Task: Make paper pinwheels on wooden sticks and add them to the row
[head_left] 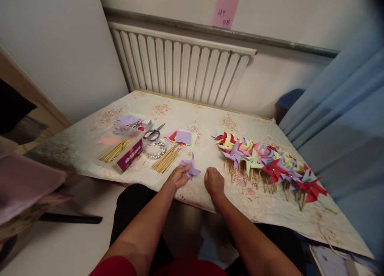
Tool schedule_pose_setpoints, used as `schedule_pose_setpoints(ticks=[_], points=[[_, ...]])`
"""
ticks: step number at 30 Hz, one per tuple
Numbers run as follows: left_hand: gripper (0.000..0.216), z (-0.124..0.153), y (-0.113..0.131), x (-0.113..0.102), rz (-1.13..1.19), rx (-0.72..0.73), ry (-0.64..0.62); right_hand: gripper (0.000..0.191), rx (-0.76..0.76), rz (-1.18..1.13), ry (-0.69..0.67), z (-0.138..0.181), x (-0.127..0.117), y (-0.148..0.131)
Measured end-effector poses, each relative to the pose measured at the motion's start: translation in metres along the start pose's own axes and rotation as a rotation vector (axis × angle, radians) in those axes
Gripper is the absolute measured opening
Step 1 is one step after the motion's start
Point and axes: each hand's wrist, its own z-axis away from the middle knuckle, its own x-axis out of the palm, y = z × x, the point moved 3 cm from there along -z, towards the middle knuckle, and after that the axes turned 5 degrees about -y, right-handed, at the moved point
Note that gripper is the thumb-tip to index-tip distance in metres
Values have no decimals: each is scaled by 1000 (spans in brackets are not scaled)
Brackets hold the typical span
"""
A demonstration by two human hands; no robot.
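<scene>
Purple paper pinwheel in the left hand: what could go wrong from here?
The left hand pinches the purple paper pinwheel at one side; a blade could crease.
Loose, thin tan sticks lie near that hand; a brush might scatter them.
Multicoloured paper pinwheels crowd together at the right; one snag might disturb several.

Purple pinwheel in the left grip: matt paper, crisp folds. Sticks just L of the grip look like smooth wood. Beyond them, scissors w/ metal blades, dark plastic-type handles. Farther L of the grip, box looks like clear, shiny plastic. R of it, matt paper pinwheels. Table cover: lightly creased, cloth or vinyl, can't tell from here.
</scene>
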Motion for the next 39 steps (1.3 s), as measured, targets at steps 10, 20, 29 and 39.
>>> schedule_pose_setpoints(ticks=[10, 20, 29, 39], points=[[26, -1, 0, -1, -14, 10, 4, 10, -2, -11, 14, 0, 3, 1], [26, -1, 0, -2, -21, 23, -3, 11, 3, -24, -20, -1, 0, 0], [33, 40, 0, -3, -75, -47, -40, 11, -13, -12, -9, -1, 2, 1], [34, 109, 31, -16, -163, -82, 37, 14, -243, -78, -46, -4, 3, -29]])
